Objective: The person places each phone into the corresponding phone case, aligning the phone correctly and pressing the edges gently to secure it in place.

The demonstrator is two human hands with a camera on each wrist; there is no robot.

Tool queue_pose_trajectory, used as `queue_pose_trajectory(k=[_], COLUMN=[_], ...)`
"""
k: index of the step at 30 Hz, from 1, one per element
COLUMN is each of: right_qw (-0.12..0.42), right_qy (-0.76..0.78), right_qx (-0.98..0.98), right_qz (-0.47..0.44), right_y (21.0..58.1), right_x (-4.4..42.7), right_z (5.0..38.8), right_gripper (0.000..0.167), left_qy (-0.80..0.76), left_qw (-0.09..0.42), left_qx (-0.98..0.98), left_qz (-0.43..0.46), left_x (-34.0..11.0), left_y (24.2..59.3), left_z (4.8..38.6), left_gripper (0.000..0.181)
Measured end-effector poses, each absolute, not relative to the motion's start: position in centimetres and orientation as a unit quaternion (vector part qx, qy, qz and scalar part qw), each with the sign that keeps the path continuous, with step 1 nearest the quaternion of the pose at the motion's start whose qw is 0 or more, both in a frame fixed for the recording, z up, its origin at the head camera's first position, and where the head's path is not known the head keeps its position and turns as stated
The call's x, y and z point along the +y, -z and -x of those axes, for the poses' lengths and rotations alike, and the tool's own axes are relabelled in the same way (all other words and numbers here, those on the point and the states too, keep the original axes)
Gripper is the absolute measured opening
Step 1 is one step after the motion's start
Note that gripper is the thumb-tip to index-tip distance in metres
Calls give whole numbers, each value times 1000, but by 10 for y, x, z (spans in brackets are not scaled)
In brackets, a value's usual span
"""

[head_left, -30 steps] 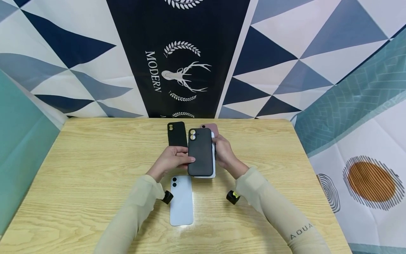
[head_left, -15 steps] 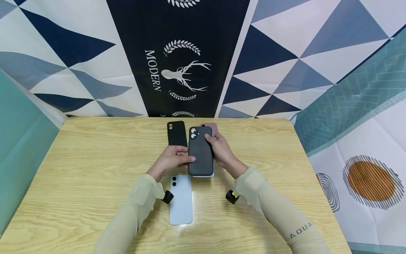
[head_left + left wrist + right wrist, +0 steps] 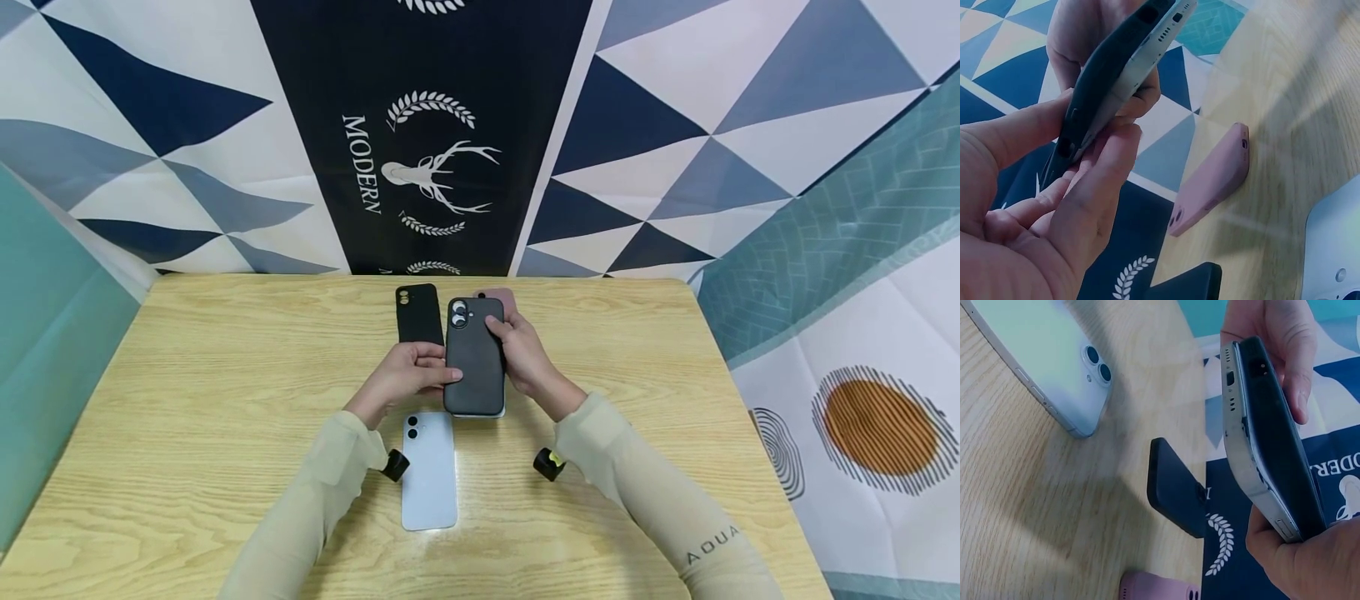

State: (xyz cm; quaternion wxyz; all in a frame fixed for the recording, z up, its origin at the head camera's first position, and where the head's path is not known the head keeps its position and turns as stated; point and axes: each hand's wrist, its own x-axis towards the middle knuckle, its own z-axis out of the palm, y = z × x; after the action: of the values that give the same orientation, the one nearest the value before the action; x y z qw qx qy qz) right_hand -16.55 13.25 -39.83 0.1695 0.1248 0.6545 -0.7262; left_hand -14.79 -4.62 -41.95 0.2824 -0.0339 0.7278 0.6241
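Observation:
A black phone case [image 3: 476, 367] lies over the back of a pale phone [image 3: 1240, 444], its cutout around the two lenses. In the right wrist view the phone's lower side stands out of the case, with a gap between them. My left hand [image 3: 401, 379] pinches the case and phone at the left edge, thumb on the case back [image 3: 1094, 81] and fingers beneath. My right hand [image 3: 527, 358] grips the upper right edge, thumb on the case near the lenses.
A white phone [image 3: 429, 475] lies on the wooden table [image 3: 225, 417] nearer me. Behind the hands lie a second black case [image 3: 418, 317] and a pink case [image 3: 501, 298]. A patterned cloth [image 3: 637, 150] hangs at the table's back edge.
My right thumb has moved from the edge onto the case back near the lenses. Less of the pale phone shows past the case's right side. My left hand keeps its hold.

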Motion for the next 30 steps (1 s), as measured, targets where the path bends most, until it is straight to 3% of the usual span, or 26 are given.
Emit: queue_pose_trajectory(k=[30], right_qw=[175], right_qy=[704], right_qx=[677], right_qz=[-120], right_y=[396], right_x=[130], right_z=[164], right_gripper=[39], left_qy=[-637], left_qw=[297], left_qx=[711], left_qz=[18], left_x=[-48], left_y=[419], left_z=[146], left_gripper=[50])
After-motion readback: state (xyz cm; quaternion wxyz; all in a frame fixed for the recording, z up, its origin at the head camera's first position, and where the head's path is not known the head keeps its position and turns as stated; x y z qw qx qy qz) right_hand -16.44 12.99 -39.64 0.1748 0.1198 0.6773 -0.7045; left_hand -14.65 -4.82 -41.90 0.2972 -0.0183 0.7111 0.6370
